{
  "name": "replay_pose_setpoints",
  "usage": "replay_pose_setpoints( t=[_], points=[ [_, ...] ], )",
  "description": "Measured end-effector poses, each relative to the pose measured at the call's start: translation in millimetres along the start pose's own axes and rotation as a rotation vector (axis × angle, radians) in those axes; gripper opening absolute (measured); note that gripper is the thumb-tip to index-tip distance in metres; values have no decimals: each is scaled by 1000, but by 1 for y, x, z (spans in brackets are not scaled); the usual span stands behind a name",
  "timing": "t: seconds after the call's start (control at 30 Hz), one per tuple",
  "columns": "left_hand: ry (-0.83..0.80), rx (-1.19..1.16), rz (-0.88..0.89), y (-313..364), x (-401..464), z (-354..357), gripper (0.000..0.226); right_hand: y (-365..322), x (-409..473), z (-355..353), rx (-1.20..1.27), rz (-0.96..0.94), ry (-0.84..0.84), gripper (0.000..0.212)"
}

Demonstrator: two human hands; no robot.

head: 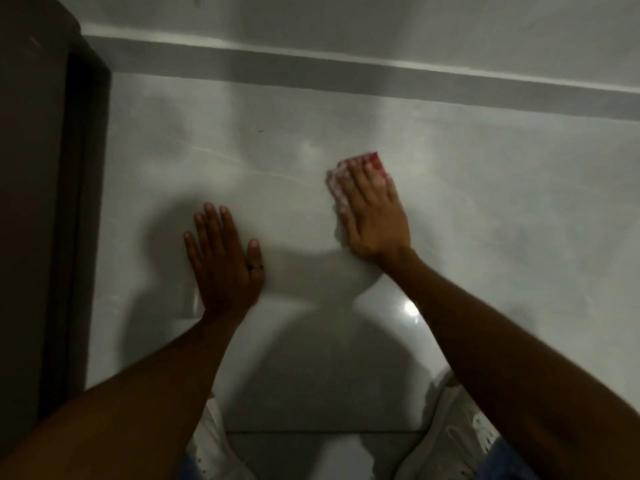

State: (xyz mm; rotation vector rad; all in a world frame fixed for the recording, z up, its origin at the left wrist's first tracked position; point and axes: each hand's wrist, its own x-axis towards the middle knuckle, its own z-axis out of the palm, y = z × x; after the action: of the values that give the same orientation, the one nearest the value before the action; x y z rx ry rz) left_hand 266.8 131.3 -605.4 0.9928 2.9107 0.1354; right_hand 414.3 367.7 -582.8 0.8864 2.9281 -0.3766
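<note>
A glossy pale grey tiled floor (pixel 519 220) is seen from above, filling most of the view. Faint cloudy smears are spread across its sheen. A bright spot of glare (pixel 411 309) is reflected at about 4 o'clock from the centre. A thin tile joint (pixel 311 433) is seen running across at 6 o'clock. A broad soft shadow (pixel 311 341) is cast on the tiles between the two forearms.

At 12 o'clock the floor is bounded by a darker grey skirting strip (pixel 346 76), above which a plain white wall (pixel 381 26) rises. At 9 o'clock the view is closed off by a dark brown door frame (pixel 83 202) that stands on the floor and runs the full height of the left edge.

A red and white cloth (pixel 375 161) is laid on the floor at about 1 o'clock, short of the skirting. It is pressed flat under the right hand (pixel 372 213), whose fingers are stretched straight over it, so that only its far and left edges show.

The left hand (pixel 221 258) is planted palm down on bare tile at about 8 o'clock, fingers straight and slightly spread, nothing held. A dark ring (pixel 255 267) is worn on its thumb. The hands are kept well apart.

At 6 o'clock, knees in white fabric (pixel 207 441) are rested on the floor.
</note>
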Motion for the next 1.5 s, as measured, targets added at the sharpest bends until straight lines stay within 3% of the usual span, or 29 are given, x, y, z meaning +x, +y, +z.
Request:
replay_pose_setpoints(
  t=[0.17, 0.37, 0.6, 0.7, 0.77, 0.8, 0.87, 0.97, 1.03, 1.13, 1.27, 1.37, 1.5],
  points=[
    [22, -8, -5, 2, 1, 0, 71, 17, 75, -22, 87, 162, -19, 64],
    [22, 32, 3, 0, 0, 6, 72, -30, 119, -20, 99, 222, -9, 69],
    [32, 49, 16, -2, -1, 6, 72, -58, 86, -11, 115, -10, -101, 73],
    [-67, 19, 1, 0, 1, -1, 73, -68, 47, -5, 158, 31, -185, 79],
    [-240, -28, 3, -2, 7, -15, 76, -74, 18, -13, 197, 88, -269, 81],
    [-370, -61, -4, -5, 15, -28, 77, -79, 5, -24, 261, 132, -338, 80],
    [-656, -279, -151, -6, 37, -68, 71, -101, -16, -63, 655, 331, -414, 70],
    [-1036, -844, -723, 10, 55, -170, 56, -152, -29, -151, 1595, 907, -254, 29],
    [-1136, -1175, -916, 14, 41, -251, 65, -185, -36, -204, 1962, 1127, -206, 37],
    [-950, -1470, -979, 9, 12, -376, 65, -241, -37, -296, 2195, 1129, -202, 44],
    [-719, -1549, -975, -22, -1, -508, 43, -322, -15, -400, 2157, 929, -340, 63],
    [-465, -1583, -947, -77, 12, -577, 52, -379, 22, -451, 1794, 650, -399, 63],
    [-252, -1376, -899, -158, 47, -601, 52, -439, 100, -466, 1200, 298, -274, 56]
  ],
)
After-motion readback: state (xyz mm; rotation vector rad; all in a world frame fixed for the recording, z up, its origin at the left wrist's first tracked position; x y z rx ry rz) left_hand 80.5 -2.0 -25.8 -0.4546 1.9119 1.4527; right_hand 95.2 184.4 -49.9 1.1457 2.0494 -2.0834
